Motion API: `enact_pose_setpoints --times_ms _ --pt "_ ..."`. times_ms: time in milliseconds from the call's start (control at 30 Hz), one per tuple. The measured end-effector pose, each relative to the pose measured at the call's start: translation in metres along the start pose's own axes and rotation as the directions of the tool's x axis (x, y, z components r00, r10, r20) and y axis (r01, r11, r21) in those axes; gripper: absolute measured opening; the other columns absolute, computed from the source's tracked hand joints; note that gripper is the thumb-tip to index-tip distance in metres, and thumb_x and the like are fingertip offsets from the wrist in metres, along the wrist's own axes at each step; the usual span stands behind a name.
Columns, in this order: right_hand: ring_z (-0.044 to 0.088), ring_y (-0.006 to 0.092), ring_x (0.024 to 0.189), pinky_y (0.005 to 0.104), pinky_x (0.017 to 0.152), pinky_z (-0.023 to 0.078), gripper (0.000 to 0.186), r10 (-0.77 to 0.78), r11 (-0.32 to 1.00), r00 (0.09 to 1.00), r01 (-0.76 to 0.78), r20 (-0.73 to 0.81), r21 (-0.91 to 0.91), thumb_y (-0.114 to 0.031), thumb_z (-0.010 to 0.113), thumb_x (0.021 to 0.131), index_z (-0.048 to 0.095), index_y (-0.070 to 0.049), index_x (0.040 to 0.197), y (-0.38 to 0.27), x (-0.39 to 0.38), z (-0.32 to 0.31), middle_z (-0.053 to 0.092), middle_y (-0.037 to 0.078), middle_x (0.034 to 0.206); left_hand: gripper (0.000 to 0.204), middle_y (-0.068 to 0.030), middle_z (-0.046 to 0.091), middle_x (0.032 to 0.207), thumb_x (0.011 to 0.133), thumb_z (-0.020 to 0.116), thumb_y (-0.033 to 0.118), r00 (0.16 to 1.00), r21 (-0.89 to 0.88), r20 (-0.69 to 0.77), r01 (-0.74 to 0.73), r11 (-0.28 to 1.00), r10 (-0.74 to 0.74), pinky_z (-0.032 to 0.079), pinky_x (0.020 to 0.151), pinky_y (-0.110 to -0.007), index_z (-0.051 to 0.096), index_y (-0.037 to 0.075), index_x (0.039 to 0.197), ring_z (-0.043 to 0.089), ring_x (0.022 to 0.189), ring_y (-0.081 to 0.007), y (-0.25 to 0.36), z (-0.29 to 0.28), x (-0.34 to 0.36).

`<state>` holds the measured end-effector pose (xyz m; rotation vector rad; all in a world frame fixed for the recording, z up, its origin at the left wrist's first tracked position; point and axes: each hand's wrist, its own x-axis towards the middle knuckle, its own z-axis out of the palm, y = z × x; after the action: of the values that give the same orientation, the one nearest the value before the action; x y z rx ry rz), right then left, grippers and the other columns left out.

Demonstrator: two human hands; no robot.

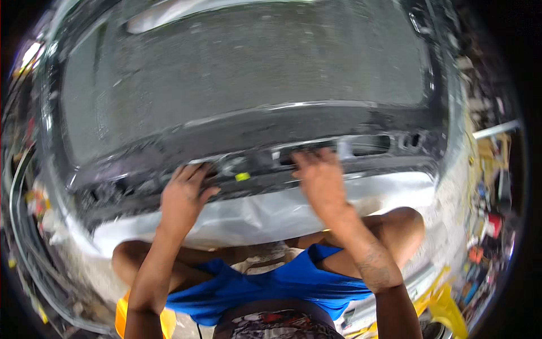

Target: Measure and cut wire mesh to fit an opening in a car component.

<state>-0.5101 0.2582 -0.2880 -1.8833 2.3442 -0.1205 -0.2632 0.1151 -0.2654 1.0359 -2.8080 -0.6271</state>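
We see a big dark panel (243,135) lying in front of the person's bent knees, with a wide grey middle (254,73) and a row of holes along its near side. A shiny silver sheet (259,213) shows along the near edge. The left hand (185,191) is by a dark hole, its fingers bent and its thumb out to the side; the right hand (320,176) has its fingers down at another hole. The picture is blurry there, so we cannot tell if either grip is holding something or just touching the panel. A small yellow-green bit (242,176) sits between the hands. We think bare fingers could get scratched or pinched if the hole edges are sharp. If a finger goes in too deep, it might get stuck. If one hand pushes harder than the other, the panel could tip or slide. The silver sheet looks thin and crinkly, so we think it could rip or bunch up if the panel's edge rubs on it.
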Motion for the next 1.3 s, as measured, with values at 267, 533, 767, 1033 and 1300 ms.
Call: enact_pose_setpoints --times_ms 267,533,767,1033,1300 --pt "0.063 0.0394 0.098 0.0414 0.088 0.049 0.033 -0.037 0.93 0.999 0.049 -0.04 0.366 -0.013 0.076 0.076 0.067 0.001 0.105 0.011 -0.001 -0.031 0.067 0.02 0.106 0.052 -0.0142 0.059 0.125 0.077 0.073 0.027 0.998 0.05 -0.024 -0.052 0.997 0.053 0.044 0.1 -0.039 0.06 -0.001 0.119 0.054 0.115 -0.0331 -0.008 0.015 -0.013" --pt "0.069 0.0301 0.083 0.0364 0.078 0.052 0.032 0.032 0.823 0.998 0.001 -0.049 0.568 -0.018 0.076 0.081 0.069 0.005 0.102 0.008 0.005 -0.032 0.071 0.022 0.091 0.033 -0.0152 0.064 0.111 0.082 0.072 0.018 0.905 -0.011 -0.398 -0.169 0.986 0.151 0.048 0.09 -0.039 0.064 -0.002 0.107 0.059 0.104 -0.0316 -0.014 -0.01 -0.038" --pt "0.067 0.023 0.077 0.0326 0.073 0.052 0.027 -0.078 0.709 0.99 0.136 -0.115 0.692 -0.017 0.074 0.085 0.069 0.006 0.098 0.001 0.014 -0.013 0.071 0.017 0.085 0.019 -0.0107 0.066 0.073 0.09 0.062 0.013 0.901 -0.436 -0.365 0.06 0.898 -0.237 0.046 0.053 -0.028 0.067 -0.005 0.092 0.057 0.054 -0.0164 -0.042 -0.045 -0.065" --pt "0.046 0.0126 0.057 0.0305 0.058 0.042 0.027 0.087 0.671 0.984 0.059 -0.158 0.739 -0.022 0.071 0.089 0.066 0.005 0.083 -0.01 0.006 -0.043 0.058 0.008 0.061 0.033 -0.0162 0.069 0.101 0.087 0.055 0.012 0.809 -0.84 0.159 0.412 0.352 -0.566 0.058 0.05 -0.031 0.061 -0.008 0.112 0.07 0.064 -0.0245 -0.084 -0.051 -0.068" --pt "0.061 0.021 0.068 0.0344 0.064 0.048 0.024 -0.164 0.706 0.971 0.24 -0.176 0.667 -0.02 0.071 0.087 0.069 0.004 0.089 -0.029 -0.024 -0.067 0.067 0.015 0.081 0.024 -0.0143 0.069 0.102 0.091 0.056 0.013 0.757 -0.908 0.353 0.419 -0.008 -0.55 0.057 0.063 -0.03 0.064 -0.006 0.104 0.068 0.075 -0.0225 -0.128 -0.042 -0.055"
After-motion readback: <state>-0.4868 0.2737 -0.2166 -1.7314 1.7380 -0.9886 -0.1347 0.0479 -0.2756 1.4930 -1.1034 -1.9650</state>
